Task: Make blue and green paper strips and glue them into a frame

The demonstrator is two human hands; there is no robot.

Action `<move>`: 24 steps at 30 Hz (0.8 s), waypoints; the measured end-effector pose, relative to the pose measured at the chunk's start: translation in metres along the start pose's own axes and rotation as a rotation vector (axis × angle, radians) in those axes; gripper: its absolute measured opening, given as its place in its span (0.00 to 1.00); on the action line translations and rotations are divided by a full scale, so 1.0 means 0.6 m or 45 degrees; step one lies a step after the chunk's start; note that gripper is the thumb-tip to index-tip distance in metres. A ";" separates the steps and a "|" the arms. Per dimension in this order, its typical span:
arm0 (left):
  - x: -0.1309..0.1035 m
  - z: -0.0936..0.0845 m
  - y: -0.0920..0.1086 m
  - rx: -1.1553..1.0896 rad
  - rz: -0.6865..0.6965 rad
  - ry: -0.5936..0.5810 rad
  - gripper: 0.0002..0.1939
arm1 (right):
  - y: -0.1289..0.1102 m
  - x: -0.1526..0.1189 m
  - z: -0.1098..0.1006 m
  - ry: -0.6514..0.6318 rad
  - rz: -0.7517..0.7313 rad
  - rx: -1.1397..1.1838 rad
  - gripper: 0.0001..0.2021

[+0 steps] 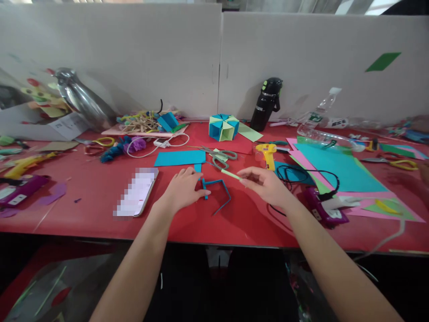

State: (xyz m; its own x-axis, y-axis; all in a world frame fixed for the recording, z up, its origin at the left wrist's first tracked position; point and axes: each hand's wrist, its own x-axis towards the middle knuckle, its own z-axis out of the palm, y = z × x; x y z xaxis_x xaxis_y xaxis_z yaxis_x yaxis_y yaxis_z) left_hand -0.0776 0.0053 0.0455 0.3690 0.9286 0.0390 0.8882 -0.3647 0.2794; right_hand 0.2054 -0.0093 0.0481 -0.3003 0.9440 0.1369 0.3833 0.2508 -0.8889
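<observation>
My left hand [182, 190] rests low over the red table, its thumb and fingers closed around one end of a folded blue paper strip [229, 191]. The rest of that strip stands on its edge and bends in an angular outline to the right. Between the fingertips of my right hand [263, 183] is a narrow light green paper strip [231, 174], pointing left toward the grey-handled scissors [221, 156]. A blue paper rectangle [179, 158] lies just beyond my left hand. Farther back sits a blue and light green folded paper ring [224, 127].
A phone [137, 192] lies left of my left hand. Beyond my right hand are a yellow glue gun [267, 154] and a coiled black cable [291, 176]. Coloured sheets [342, 167], a plastic bottle [330, 136] and a purple power strip [323, 210] occupy the right. A black flask [267, 103] stands behind.
</observation>
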 end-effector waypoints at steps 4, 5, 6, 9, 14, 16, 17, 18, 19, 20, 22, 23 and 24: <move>0.014 -0.008 0.005 0.012 -0.003 -0.074 0.21 | 0.011 0.018 0.007 0.021 0.061 0.147 0.18; 0.013 -0.009 0.006 -0.003 -0.015 -0.081 0.20 | 0.014 0.022 0.009 0.013 0.074 0.177 0.19; 0.012 -0.010 0.007 -0.037 -0.032 -0.085 0.20 | 0.016 0.027 0.011 0.004 0.084 0.199 0.20; 0.008 -0.006 0.004 -0.242 -0.126 -0.047 0.20 | 0.017 0.041 0.019 -0.037 0.070 0.216 0.18; 0.020 -0.008 -0.001 -0.629 -0.255 0.338 0.16 | 0.007 0.066 0.030 -0.086 -0.072 0.149 0.07; 0.039 -0.018 0.010 -0.784 -0.196 0.448 0.14 | 0.001 0.079 0.035 -0.072 -0.113 0.183 0.08; 0.051 -0.024 0.018 -0.887 -0.165 0.469 0.15 | -0.003 0.086 0.037 -0.073 -0.135 0.218 0.08; 0.064 -0.029 0.027 -0.989 -0.124 0.478 0.16 | -0.006 0.093 0.039 -0.075 -0.161 0.252 0.08; 0.077 -0.033 0.036 -1.056 -0.073 0.454 0.15 | -0.008 0.099 0.041 -0.071 -0.189 0.280 0.09; 0.091 -0.037 0.045 -1.090 -0.021 0.450 0.15 | -0.010 0.105 0.042 -0.055 -0.216 0.302 0.09; 0.117 -0.041 0.056 -1.135 0.036 0.432 0.16 | -0.009 0.113 0.043 0.009 -0.253 0.327 0.08; 0.127 -0.041 0.059 -1.169 0.041 0.430 0.17 | -0.006 0.114 0.043 0.051 -0.256 0.332 0.08; 0.136 -0.041 0.061 -1.199 0.052 0.418 0.17 | -0.003 0.115 0.042 0.090 -0.253 0.334 0.09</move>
State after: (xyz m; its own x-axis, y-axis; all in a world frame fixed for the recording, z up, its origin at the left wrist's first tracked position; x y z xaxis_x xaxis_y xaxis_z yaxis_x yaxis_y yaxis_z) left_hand -0.0217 0.0696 0.0824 0.1745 0.9413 0.2889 0.2451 -0.3257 0.9131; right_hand 0.1621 0.0497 0.0480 -0.2818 0.8970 0.3404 0.0831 0.3763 -0.9228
